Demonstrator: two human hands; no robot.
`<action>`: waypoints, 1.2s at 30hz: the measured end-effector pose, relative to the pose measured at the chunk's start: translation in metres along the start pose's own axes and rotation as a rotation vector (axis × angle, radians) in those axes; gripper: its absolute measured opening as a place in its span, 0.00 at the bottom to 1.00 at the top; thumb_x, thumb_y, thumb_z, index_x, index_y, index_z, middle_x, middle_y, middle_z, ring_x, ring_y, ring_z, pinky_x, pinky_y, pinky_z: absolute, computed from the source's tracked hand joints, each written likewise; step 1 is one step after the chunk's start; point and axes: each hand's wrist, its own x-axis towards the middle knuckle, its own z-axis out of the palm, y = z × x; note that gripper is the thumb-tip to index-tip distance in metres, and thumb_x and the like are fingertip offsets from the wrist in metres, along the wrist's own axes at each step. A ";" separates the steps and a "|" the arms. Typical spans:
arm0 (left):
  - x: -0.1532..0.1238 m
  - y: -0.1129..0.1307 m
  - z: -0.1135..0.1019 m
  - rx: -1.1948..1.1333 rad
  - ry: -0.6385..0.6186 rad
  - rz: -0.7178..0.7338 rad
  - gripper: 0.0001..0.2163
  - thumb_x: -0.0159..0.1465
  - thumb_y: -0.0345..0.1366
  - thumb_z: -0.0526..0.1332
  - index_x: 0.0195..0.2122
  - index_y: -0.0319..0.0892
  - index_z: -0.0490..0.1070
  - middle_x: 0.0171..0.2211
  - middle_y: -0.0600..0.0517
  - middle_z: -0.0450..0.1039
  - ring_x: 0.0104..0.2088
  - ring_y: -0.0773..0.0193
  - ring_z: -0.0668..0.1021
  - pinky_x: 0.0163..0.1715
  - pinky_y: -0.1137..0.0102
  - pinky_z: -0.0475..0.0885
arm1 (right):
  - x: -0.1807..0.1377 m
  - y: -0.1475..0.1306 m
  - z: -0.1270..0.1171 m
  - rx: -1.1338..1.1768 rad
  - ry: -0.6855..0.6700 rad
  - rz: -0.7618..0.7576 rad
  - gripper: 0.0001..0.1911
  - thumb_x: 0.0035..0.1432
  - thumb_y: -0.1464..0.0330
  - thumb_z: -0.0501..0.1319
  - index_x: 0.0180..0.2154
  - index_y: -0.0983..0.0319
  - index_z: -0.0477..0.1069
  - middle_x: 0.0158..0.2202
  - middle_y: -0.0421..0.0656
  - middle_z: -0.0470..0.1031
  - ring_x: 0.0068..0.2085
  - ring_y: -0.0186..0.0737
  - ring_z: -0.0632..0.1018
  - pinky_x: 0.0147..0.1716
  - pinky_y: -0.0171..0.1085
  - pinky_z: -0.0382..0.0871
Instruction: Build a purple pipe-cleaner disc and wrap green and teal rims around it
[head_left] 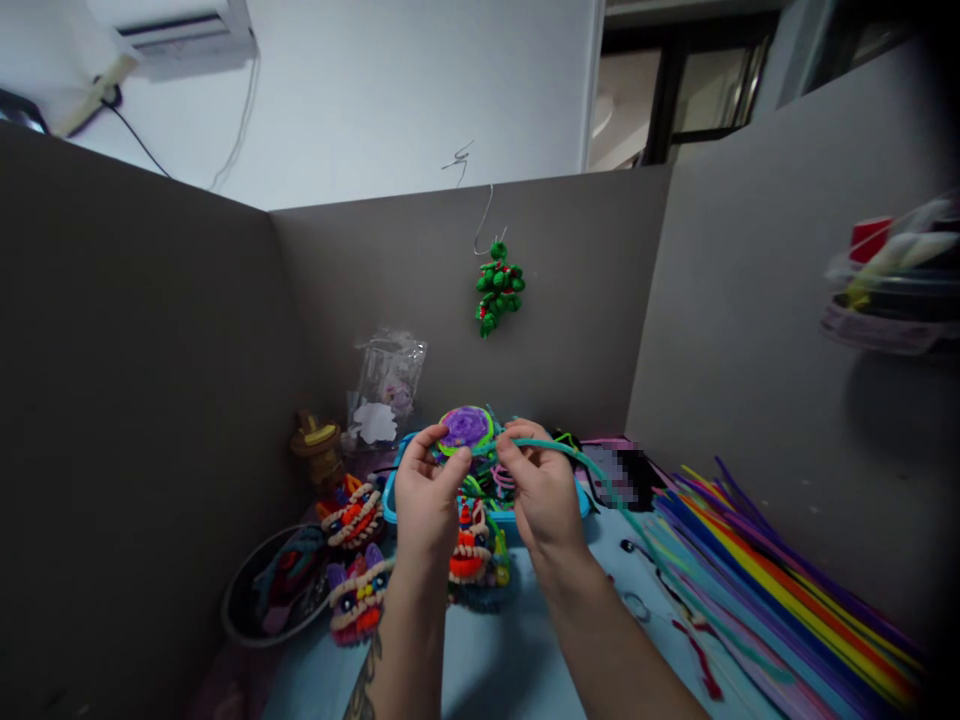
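A teal pipe cleaner (pixel 604 482) runs between my hands and trails in a long curve down to the right. My right hand (pixel 538 492) pinches it between thumb and fingers. My left hand (pixel 426 490) is closed at the left edge of a round purple coiled disc (pixel 466 427) with a lime-green rim. The pipe cleaner's near end reaches my left thumb beside the disc; how it meets the rim is hidden. Below the hands stands an orange and cream fuzzy animal-face figure (pixel 469 550).
A blue tray (pixel 390 505) of pipe-cleaner pieces lies behind my hands. Left are more fuzzy figures (pixel 358 600) and a metal bowl (pixel 244 610). Colourful pipe cleaners (pixel 780 580) spread at right. Grey partitions (pixel 570 300) enclose the table; a green ornament (pixel 499 288) hangs at the back.
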 end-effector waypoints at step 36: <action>-0.001 0.007 0.001 -0.034 -0.030 0.023 0.18 0.48 0.34 0.72 0.41 0.42 0.74 0.36 0.51 0.77 0.31 0.67 0.79 0.35 0.72 0.75 | 0.003 -0.003 0.003 0.339 -0.062 0.423 0.16 0.36 0.62 0.73 0.28 0.61 0.73 0.28 0.38 0.74 0.29 0.35 0.74 0.29 0.35 0.70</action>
